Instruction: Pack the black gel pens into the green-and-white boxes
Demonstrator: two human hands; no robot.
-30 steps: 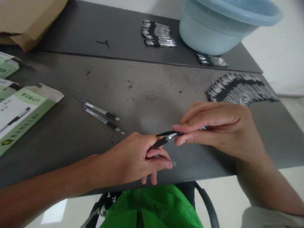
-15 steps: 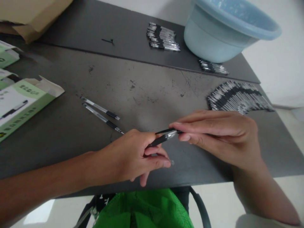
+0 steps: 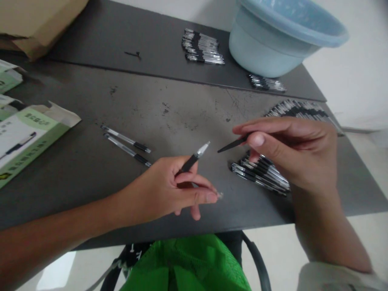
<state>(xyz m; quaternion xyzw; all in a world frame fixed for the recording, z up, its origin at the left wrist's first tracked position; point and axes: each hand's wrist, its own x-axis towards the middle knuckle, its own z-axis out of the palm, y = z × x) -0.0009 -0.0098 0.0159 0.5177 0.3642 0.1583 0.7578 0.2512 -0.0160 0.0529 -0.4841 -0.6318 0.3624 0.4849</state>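
My left hand (image 3: 178, 188) is closed around a pen (image 3: 194, 157) with a black grip and a clear tip that points up and to the right. Between its fingertips there is also a small clear bit (image 3: 220, 195). My right hand (image 3: 291, 151) pinches a thin black pen part (image 3: 232, 144), held a short way from the pen's tip and apart from it. Under my right hand lies a small pile of pens (image 3: 260, 173) on the dark grey table (image 3: 169, 109). Two finished pens (image 3: 125, 145) lie side by side to the left of my left hand.
A light blue basin (image 3: 279, 36) stands at the back right, with rows of pens (image 3: 201, 46) beside it and a large spread of pens (image 3: 298, 109) behind my right hand. Green and white pen boxes (image 3: 24, 137) lie at the left edge. A cardboard box (image 3: 36, 20) sits at the back left. A green bag (image 3: 184, 266) is below the table's edge.
My hands have pulled apart: the black part in my right hand has come away from the pen in my left. My right hand rose and uncovered the pile of pens.
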